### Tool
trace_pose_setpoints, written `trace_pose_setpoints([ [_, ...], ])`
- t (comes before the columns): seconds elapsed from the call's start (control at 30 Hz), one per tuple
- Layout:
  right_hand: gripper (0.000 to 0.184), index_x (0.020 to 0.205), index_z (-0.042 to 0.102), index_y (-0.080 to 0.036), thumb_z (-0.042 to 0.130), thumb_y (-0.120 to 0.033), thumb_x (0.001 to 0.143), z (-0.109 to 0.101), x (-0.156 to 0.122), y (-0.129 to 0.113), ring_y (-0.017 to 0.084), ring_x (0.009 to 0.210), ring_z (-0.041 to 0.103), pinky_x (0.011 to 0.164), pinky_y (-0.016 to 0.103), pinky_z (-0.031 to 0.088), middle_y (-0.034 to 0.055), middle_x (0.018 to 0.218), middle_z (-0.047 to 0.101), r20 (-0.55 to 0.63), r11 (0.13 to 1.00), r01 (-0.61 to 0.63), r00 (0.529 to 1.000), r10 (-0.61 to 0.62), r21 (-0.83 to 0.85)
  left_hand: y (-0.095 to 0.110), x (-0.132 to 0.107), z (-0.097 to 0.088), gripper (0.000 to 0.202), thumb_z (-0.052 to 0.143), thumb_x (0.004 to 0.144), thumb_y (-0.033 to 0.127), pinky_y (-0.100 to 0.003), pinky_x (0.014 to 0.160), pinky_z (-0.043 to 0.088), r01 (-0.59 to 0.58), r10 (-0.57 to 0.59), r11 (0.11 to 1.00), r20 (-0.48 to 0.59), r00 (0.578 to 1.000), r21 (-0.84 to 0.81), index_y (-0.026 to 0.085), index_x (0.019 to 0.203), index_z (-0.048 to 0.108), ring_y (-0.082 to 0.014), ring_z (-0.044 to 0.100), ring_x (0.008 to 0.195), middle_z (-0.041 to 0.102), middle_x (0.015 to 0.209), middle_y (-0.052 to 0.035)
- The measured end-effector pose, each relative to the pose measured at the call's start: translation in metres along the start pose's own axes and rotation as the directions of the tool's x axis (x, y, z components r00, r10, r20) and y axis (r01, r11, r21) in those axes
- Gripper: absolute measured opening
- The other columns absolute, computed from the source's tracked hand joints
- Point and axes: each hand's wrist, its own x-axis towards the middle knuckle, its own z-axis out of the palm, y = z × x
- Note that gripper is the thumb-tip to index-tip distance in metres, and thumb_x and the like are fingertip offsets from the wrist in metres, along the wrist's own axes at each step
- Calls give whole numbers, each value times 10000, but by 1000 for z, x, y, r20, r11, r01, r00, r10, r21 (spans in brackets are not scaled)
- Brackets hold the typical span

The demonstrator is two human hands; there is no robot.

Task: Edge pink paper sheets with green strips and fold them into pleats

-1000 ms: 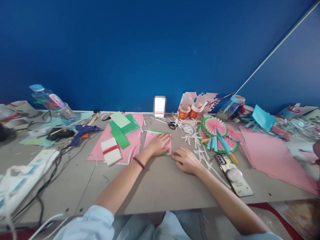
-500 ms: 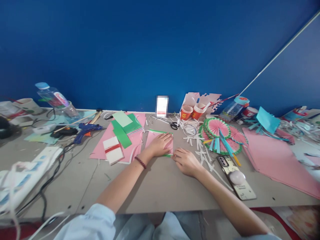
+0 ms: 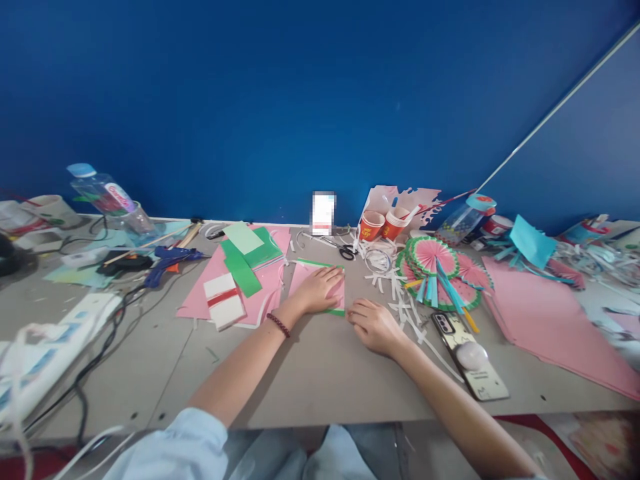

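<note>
My left hand (image 3: 319, 288) lies flat on a pink sheet of paper (image 3: 299, 275), fingers spread toward its right side. Green strips (image 3: 304, 262) run along the sheet's far and near edges. Just right of the sheet's near corner, my right hand (image 3: 373, 323) rests on the table with its fingers curled in; whatever they may hold is hidden. Above the hands lie black-handled scissors (image 3: 346, 251). To the left, green paper pieces (image 3: 245, 277) and a white pad with a red band (image 3: 223, 301) lie on a larger pink sheet (image 3: 197, 300).
Pink-and-green watermelon fans (image 3: 434, 263), white paper scraps (image 3: 400, 293) and a phone (image 3: 470, 357) lie right. Two red paper cups (image 3: 373, 227) stand at the back. A blue glue gun (image 3: 167, 260) and a power strip (image 3: 65, 340) sit left. A blue wall (image 3: 300, 113) closes the back.
My right hand has shifted slightly away from the sheet's near corner. The left hand stays flat on the paper. The view has turned slightly.
</note>
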Motion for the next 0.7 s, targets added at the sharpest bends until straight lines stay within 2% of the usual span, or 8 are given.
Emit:
trace_pose_setpoints([
  [0.1,251,844,635,-184,454,-34,755,1,-3,3,187,870,572,783,317,468,63,890,677,-27,996,-55,998,57,69,0,1,-1,632,494,856,413,-369,1161,193,-1,0,999,-15,1000,-33,161,1418,350,-218,269,1394,334,1500,-83],
  [0.2,352,989,644,-182,451,-33,735,1,-2,3,200,897,576,805,347,473,75,944,677,-26,990,-89,995,92,106,0,0,-2,657,535,829,384,-388,1156,217,2,-6,995,-43,999,-101,175,1420,339,-231,298,1381,356,1487,-88],
  [0.3,404,1058,659,-216,466,-45,747,1,1,2,209,936,564,837,381,465,72,1007,660,-2,989,-74,997,74,132,-2,0,-5,706,552,817,365,-408,1132,277,29,-52,964,-83,995,-265,181,1442,281,-250,354,1351,365,1479,-105],
  [0.43,412,1011,694,-241,463,-26,747,2,2,2,199,925,554,834,384,465,65,991,639,-6,981,-87,996,90,175,-11,0,-7,641,491,856,333,-376,1096,357,49,-185,794,-164,969,-607,188,1436,259,-228,399,1326,348,1487,-108],
  [0.5,403,991,700,-236,465,-21,744,2,1,4,198,912,553,827,381,464,64,979,640,-18,978,-84,996,89,193,-16,1,-9,556,446,879,314,-361,1073,393,53,-233,720,-168,958,-692,195,1404,306,-206,433,1303,405,1452,-108],
  [0.63,352,907,704,-220,468,-17,743,2,0,6,189,883,560,813,365,465,58,950,653,-56,969,-70,995,85,235,-23,2,-13,426,374,905,284,-352,1035,429,87,-301,692,-176,937,-716,182,1317,408,-183,507,1235,524,1345,-109],
  [0.7,334,876,702,-218,468,-18,746,2,0,7,188,880,566,808,363,467,56,948,661,-64,969,-69,994,86,235,-23,1,-14,389,389,890,254,-356,1032,423,137,-348,751,-210,913,-646,181,1265,462,-184,533,1198,564,1298,-96],
])
